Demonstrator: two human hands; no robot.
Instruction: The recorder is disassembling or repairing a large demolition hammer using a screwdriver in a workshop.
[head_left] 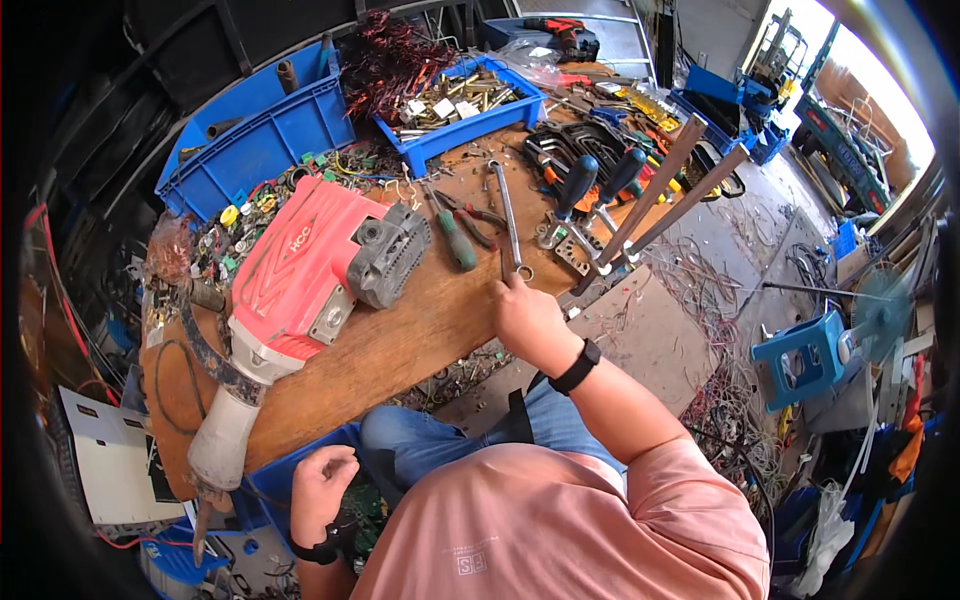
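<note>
My right hand (pixel 532 322) is closed at the front edge of the wooden bench, its fingertips beside the ring end of a long metal wrench (pixel 507 212). A thin dark piece rises at its fingers; its kind I cannot make out. My left hand (pixel 318 492) hangs low over a blue bin (pixel 275 500) with green circuit boards (pixel 372 510). Its fingers curl in, and nothing shows in them. Left of the wrench lie a green-handled screwdriver (pixel 457 240) and pliers (pixel 478 222). A big red demolition hammer (pixel 300 260) lies across the bench (pixel 400 340).
Two upright metal bars (pixel 660 185) and a clamp-like fixture with dark handles (pixel 578 188) stand at the bench's right end. Behind are a blue tray of metal parts (pixel 460 105) and a blue crate (pixel 260 130). A blue stool (pixel 800 355) and wire scraps (pixel 705 300) are at right.
</note>
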